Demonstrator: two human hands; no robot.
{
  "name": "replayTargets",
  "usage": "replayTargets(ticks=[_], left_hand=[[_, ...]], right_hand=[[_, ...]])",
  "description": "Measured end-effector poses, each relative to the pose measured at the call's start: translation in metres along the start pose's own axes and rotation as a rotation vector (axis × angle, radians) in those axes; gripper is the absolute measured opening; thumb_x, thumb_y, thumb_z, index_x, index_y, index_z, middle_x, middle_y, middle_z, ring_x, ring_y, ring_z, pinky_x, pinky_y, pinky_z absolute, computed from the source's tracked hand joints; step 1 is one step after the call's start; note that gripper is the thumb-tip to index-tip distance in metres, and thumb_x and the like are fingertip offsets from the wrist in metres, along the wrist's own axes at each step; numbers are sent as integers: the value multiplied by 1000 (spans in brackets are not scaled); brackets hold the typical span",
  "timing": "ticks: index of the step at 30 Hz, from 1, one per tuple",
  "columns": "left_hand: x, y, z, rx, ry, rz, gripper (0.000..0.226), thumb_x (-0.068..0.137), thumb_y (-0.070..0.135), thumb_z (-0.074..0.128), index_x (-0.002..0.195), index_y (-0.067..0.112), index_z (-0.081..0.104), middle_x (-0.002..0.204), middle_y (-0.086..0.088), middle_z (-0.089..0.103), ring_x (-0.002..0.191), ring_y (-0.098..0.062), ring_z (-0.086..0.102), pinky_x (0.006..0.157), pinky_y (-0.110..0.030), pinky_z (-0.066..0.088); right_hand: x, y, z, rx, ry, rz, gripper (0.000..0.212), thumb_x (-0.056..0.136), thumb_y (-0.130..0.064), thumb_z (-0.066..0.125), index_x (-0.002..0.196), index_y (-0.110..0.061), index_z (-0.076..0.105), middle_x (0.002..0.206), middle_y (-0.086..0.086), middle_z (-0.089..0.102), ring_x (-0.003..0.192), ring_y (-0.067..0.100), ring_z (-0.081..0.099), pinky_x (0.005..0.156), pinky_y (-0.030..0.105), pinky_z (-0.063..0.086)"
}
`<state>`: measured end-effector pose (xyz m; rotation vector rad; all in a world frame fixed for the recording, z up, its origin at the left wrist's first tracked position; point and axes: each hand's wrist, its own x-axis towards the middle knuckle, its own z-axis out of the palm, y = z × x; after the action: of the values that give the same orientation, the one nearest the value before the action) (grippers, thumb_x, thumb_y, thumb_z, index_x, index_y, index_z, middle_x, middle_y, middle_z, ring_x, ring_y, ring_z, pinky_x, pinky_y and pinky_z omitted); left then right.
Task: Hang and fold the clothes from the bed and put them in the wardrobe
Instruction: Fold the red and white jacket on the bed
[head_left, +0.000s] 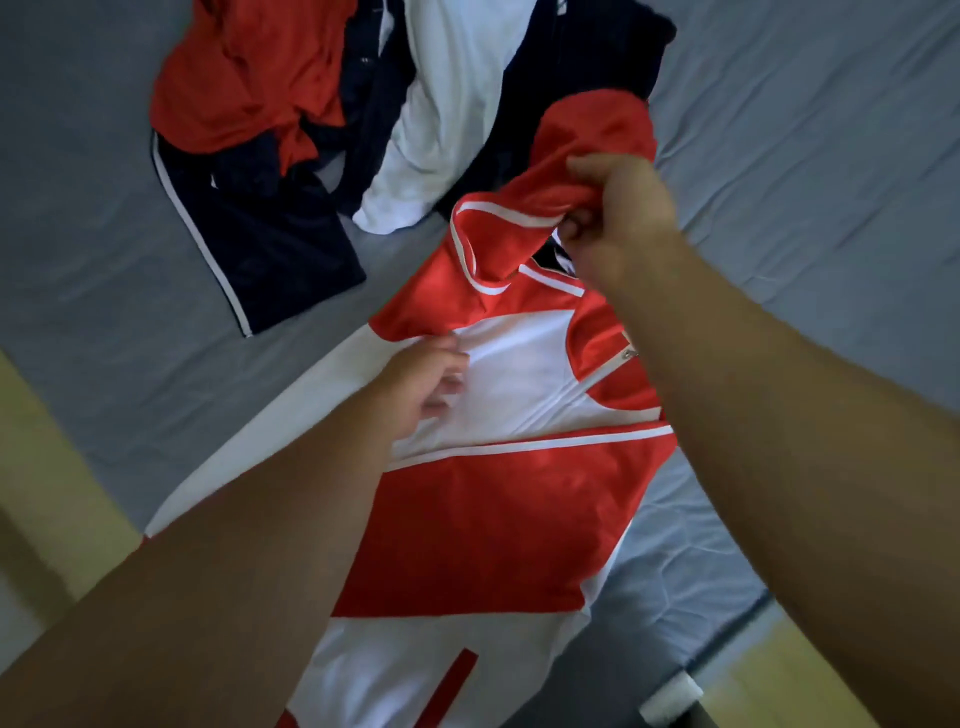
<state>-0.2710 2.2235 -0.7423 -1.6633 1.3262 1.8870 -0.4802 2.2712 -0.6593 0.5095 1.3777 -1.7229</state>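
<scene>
Since the red-and-white jacket (498, 519) lies across the near corner of the bed (805, 156) with its lower end seemingly over the edge, we reckon it could slide off if our grip up top slips. Our left hand (423, 384) sits on the white chest panel, fingers curled (pinching or just pressing, can't tell), and our right hand (618, 208) grips the bunched red fabric by the collar. Toward the far edge sits the unfolded pile (457, 104). No wardrobe or hanger in view.
</scene>
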Motion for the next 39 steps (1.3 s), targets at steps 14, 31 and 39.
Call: replayTargets(ticks=[14,31,39], left_hand=[[-57,-66,-66,30,149,-130,51,83,67,66,103,21,72,98,-1,76,92,-22,73,81,-36,57],[-107,-162,-80,-621,23,-151,50,95,52,60,122,11,71,116,-11,74,107,-26,71,92,-40,56],[-111,-178,-93,-480,-228,-209,66,90,69,52,124,15,69,124,-12,70,111,-30,69,94,-48,54]], right_hand=[[-145,202,-119,-1290,-43,-215,42,79,-12,65,120,-21,60,134,6,46,117,28,53,102,39,45],[-206,298,-65,-1157,-424,-345,62,77,-8,66,137,-15,56,127,2,59,118,12,52,100,7,32],[-235,312,-73,-952,-221,-95,64,84,2,61,139,-30,56,116,-13,67,101,2,64,92,19,52]])
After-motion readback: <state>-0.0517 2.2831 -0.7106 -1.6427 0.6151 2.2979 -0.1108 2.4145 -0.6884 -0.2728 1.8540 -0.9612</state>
